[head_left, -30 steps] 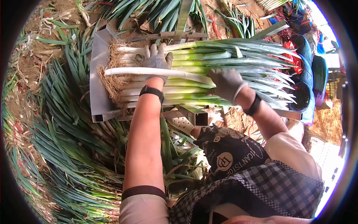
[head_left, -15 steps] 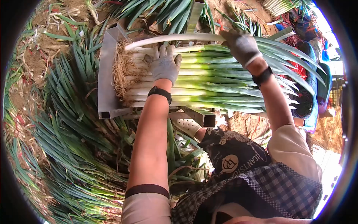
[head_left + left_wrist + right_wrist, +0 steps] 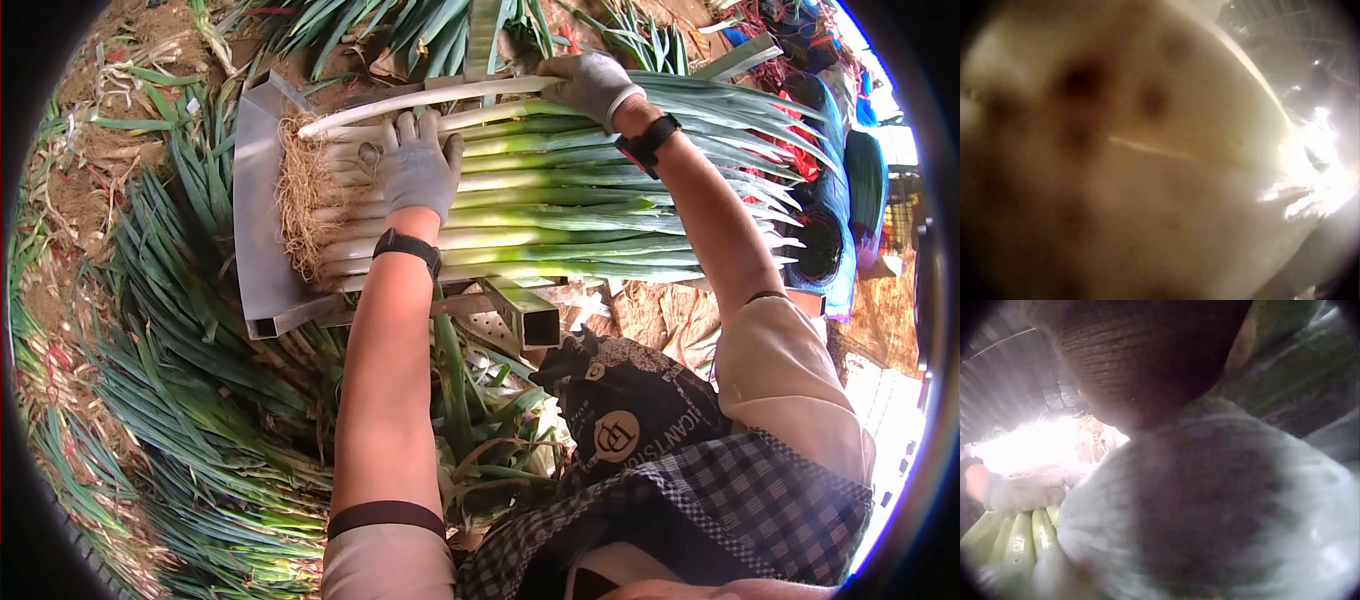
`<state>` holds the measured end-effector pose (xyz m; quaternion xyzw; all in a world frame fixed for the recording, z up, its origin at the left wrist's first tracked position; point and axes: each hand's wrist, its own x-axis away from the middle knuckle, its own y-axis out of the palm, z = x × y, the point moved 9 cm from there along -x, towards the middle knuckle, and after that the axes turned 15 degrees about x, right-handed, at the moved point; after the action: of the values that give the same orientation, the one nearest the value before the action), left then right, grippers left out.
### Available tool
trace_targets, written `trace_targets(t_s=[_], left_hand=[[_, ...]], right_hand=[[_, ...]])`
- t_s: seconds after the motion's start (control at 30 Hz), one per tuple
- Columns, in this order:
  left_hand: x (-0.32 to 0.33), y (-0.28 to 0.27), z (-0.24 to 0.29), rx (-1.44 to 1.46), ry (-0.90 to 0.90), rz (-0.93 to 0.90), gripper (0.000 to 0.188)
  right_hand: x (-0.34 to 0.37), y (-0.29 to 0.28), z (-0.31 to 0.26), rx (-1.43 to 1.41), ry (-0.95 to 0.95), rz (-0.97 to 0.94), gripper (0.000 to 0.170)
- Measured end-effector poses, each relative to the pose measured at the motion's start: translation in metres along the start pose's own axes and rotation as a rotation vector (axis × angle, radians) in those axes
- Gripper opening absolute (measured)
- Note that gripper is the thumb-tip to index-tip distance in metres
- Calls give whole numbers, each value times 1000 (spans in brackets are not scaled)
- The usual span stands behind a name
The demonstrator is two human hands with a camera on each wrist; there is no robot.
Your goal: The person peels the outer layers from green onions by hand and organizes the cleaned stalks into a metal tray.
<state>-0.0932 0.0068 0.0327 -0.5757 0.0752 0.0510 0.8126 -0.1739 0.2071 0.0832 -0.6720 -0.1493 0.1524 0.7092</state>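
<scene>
In the head view a row of leeks [image 3: 500, 215] lies side by side in a metal frame [image 3: 262, 200], roots at its left plate. My gloved left hand [image 3: 415, 170] rests on their white stalks with fingers spread. My gloved right hand [image 3: 592, 88] grips one leek [image 3: 430, 97] at the row's far edge, where white turns to green; its root end lies beside the other roots. In the right wrist view the right glove [image 3: 1210, 500] fills the middle, and the left hand [image 3: 1029, 490] rests on stalks. The left wrist view is too blurred to read.
Loose leeks [image 3: 200, 360] are heaped on the ground left of and below the frame. More leek leaves [image 3: 430, 35] lie beyond it. A blue roll [image 3: 825, 230] stands at the leaf ends. A square metal tube [image 3: 530, 320] juts out at the near side.
The right hand has carried a leek from across the row's middle to its far edge, and since the last frame has shifted slightly left. The left hand stays on the stalks.
</scene>
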Motion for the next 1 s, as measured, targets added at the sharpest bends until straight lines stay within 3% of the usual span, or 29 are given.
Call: trace_targets(t_s=[0.1,0.2,0.33,0.4,0.53,0.63,0.7,0.73,0.8,0.83,0.9,1.0], left_hand=[[-2,3,-3,-19,2,-6,42],[-3,2,-3,-47,34,37,44],[-3,-1,-3,11,53,71,48],[0,-10,-3,84,94,186,56],[-15,-2,-15,5,169,195,56],[-28,-2,-12,46,209,45,56],[-30,-3,-4,-95,144,-193,53],[-27,4,-8,-100,143,-198,53],[-20,7,-18,125,131,-31,50],[-20,10,-21,128,125,-40,50],[-23,6,-20,196,167,-18,47],[-32,2,-21,213,153,-24,53]], right_hand=[[-12,16,10,-35,-13,-9,37],[-19,28,1,0,-58,-342,37],[-24,28,-16,109,-105,-416,45],[-26,32,-15,104,-63,-416,47],[-26,37,-15,96,-24,-438,48],[-27,37,-19,164,1,-437,47],[-16,23,-24,217,32,-428,47],[-8,5,-33,335,-1,-413,49],[-3,-9,-39,413,-66,-290,63],[3,-16,-29,398,36,-285,64],[13,10,-6,439,49,-193,66],[14,44,3,350,50,-356,70]])
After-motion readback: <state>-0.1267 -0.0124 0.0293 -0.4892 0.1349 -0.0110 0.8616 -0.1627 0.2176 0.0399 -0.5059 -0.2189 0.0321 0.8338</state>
